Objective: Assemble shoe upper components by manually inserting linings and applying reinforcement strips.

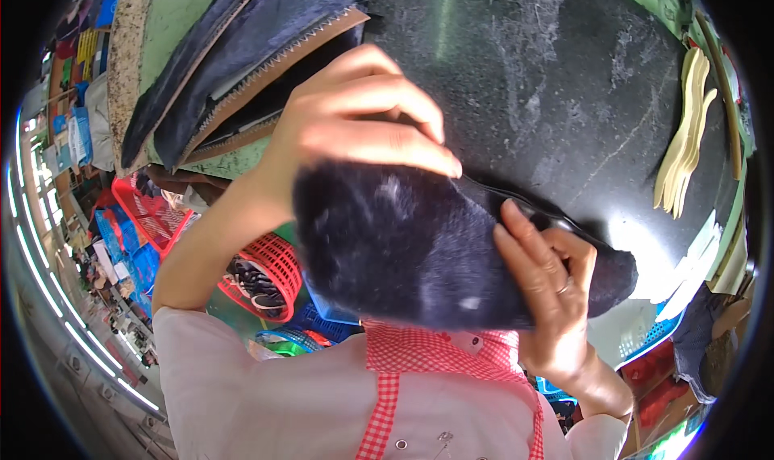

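Note:
A dark blue furry piece [395,250] is held up in front of my checked apron, over the near edge of the dark worktop. Along its far side runs a smooth, shiny black edge [524,204]. My left hand [359,125] is closed over the far left of the piece, its fingers curled and slightly blurred. Near the right end my right hand [552,278], with a ring on one finger, grips the piece by the black edge. What lies under the fur, including my left thumb, is hidden.
Several blue furry pieces with brown zigzag-stitched edges [266,77] lie stacked at the far left of the dark worktop [516,73]. Cream-coloured strips [685,137] lie at its right. Below the left arm stands a red basket [270,274] with dark items inside.

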A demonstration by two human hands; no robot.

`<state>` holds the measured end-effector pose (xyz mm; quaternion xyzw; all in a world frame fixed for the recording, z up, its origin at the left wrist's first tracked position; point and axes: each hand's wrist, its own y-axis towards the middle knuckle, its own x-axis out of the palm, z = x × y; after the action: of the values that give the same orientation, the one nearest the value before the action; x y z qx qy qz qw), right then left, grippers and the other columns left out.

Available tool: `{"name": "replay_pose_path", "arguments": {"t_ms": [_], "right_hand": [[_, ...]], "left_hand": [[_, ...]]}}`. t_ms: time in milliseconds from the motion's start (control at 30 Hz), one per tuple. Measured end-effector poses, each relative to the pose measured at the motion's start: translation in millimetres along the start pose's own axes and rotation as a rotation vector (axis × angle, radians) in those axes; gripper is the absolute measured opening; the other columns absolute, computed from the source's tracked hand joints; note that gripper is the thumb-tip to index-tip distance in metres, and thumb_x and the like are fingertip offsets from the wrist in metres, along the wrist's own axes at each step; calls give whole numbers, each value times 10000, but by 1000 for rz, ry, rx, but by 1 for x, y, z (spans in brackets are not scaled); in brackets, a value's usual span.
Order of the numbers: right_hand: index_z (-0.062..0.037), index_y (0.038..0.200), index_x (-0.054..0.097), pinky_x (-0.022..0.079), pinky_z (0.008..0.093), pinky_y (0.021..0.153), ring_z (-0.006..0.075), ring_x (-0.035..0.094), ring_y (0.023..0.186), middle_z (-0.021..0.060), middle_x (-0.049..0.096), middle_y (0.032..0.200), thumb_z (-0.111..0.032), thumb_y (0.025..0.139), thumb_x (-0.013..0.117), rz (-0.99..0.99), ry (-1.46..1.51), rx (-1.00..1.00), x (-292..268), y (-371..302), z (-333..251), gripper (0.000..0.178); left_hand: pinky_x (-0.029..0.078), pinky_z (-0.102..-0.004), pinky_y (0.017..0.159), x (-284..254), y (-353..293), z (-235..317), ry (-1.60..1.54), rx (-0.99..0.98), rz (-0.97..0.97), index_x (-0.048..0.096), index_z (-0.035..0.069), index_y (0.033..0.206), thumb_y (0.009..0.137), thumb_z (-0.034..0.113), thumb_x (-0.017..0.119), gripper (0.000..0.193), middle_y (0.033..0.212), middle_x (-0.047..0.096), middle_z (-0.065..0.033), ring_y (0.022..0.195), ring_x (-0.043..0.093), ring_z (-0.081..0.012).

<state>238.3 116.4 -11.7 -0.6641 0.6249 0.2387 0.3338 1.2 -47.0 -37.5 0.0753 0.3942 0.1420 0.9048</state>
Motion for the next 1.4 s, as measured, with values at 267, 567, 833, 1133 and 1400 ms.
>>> {"name": "replay_pose_path", "arguments": {"t_ms": [267,567,833,1133,1400], "right_hand": [[-96,1272,663,414,363,837,222,515,956,87,538,1462,-69,728,619,19,-368,-52,7,8,-20,546],[-40,1242,641,467,397,959,314,604,1112,145,647,1218,-75,687,758,206,-240,123,-46,-36,21,569],[-38,1520,319,508,239,813,138,629,971,132,579,1284,29,769,756,341,651,355,-67,-43,61,872],[-63,903,734,474,223,650,73,613,730,-5,665,843,-22,731,815,391,417,361,-52,-39,89,194],[-90,942,766,495,343,793,236,640,899,65,629,920,11,695,648,215,-132,3,-69,-65,92,291]], "left_hand": [[553,-372,760,-40,14,-9,290,144,-180,797,147,848,664,11,688,253,1082,666,-59,1016,622,-255],[231,-483,1198,48,-36,70,171,-65,-322,477,-36,1433,868,580,612,847,1522,442,-187,1446,382,-336],[388,-440,1110,107,31,92,-304,-98,-10,440,-18,1435,908,82,627,568,1409,528,-213,1273,555,-326],[497,-352,896,90,41,92,-428,-291,-170,561,-57,1271,999,158,575,347,1058,672,-182,962,668,-271],[275,-633,1155,93,18,97,189,130,-470,562,175,1406,774,325,707,665,1576,380,-54,1475,307,-355]]}}
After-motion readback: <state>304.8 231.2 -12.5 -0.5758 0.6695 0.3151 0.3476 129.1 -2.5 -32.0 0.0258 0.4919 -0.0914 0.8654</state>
